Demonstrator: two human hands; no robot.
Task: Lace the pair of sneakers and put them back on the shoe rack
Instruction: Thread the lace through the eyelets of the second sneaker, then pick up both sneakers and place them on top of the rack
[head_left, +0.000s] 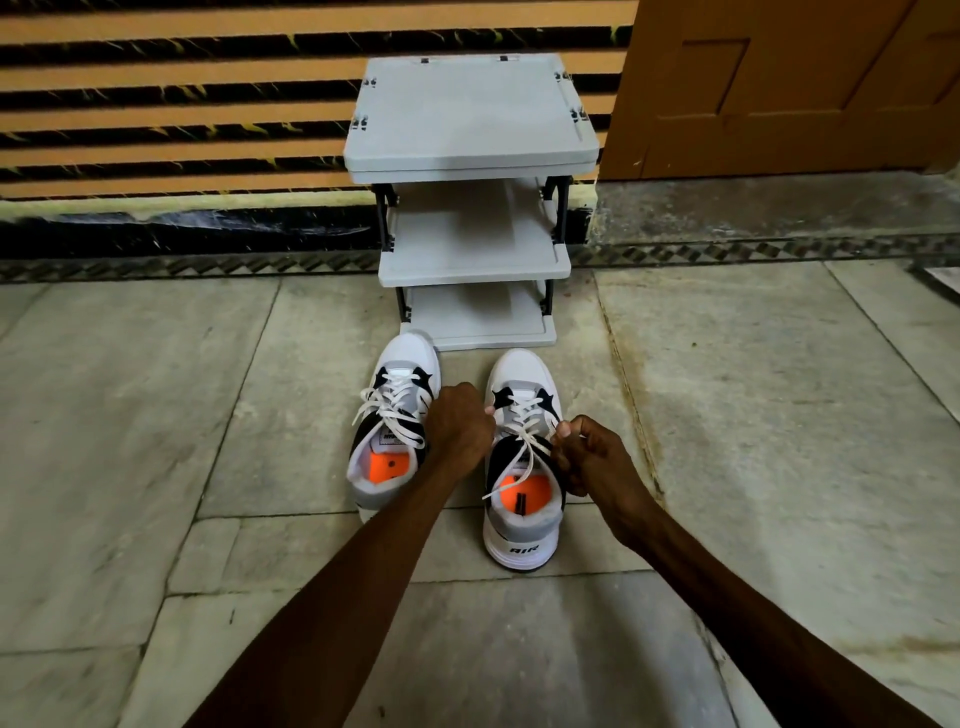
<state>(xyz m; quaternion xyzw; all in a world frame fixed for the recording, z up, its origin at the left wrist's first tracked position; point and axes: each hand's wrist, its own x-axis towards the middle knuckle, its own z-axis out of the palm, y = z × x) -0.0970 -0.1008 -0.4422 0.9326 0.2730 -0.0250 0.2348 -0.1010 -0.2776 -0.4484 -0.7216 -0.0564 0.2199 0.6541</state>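
Grey plastic shoe rack (470, 130) is my landmark, shelves bare, both sneakers on the floor right in front of it. Left sneaker (393, 423) looks laced; the right sneaker (524, 457) is what I'm on. Tip as I see it: pull both lace ends evenly, out and up, so the crossings snug down before knotting. Both forearms reach straight toward the rack, wrists bent down. Left hand (457, 423) is clenched on one lace end, right hand (587, 457) pinches the lace (527, 452).
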